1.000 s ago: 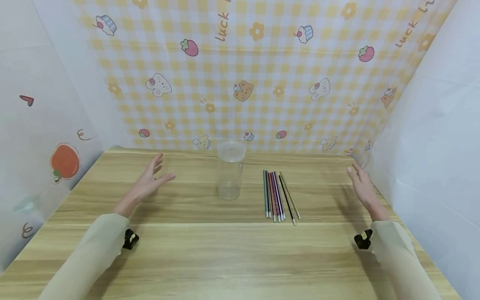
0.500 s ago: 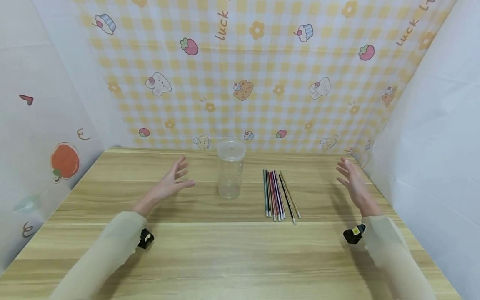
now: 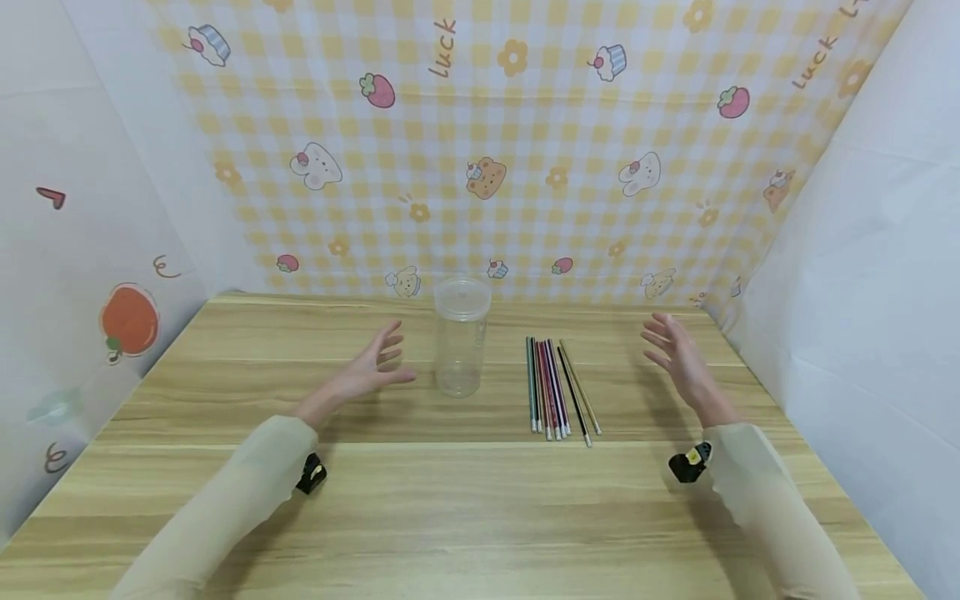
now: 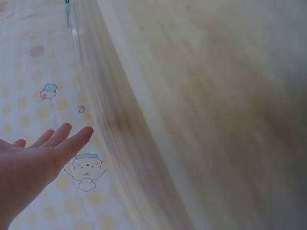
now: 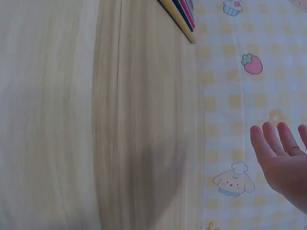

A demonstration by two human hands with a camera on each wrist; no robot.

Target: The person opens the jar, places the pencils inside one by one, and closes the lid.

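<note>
A clear lidded plastic jar (image 3: pixel 459 350) stands upright near the middle of the table, and nothing shows inside it. Just left of the jar, my left hand (image 3: pixel 367 371) is held with fingers spread and thumb apart, not touching it. To the jar's right lies a row of several pencils (image 3: pixel 551 387), their white ends toward me; a black one and a gold one fan out at the right side. My right hand (image 3: pixel 681 358) hovers to the right of the pencils, fingers extended and holding nothing. In the right wrist view, the pencils' tips (image 5: pixel 184 28) show at the top.
The wood-grain table (image 3: pixel 480 517) meets a yellow checked cloth backdrop (image 3: pixel 555 142) behind the jar. White cloth walls close in the left side (image 3: pixel 60 275) and the right side (image 3: pixel 870 292). Each wrist carries a small black camera.
Both hands have moved inward over the table. My left hand has come right, close to the jar; my right hand has come left toward the pencils. Jar and pencils stay in place.
</note>
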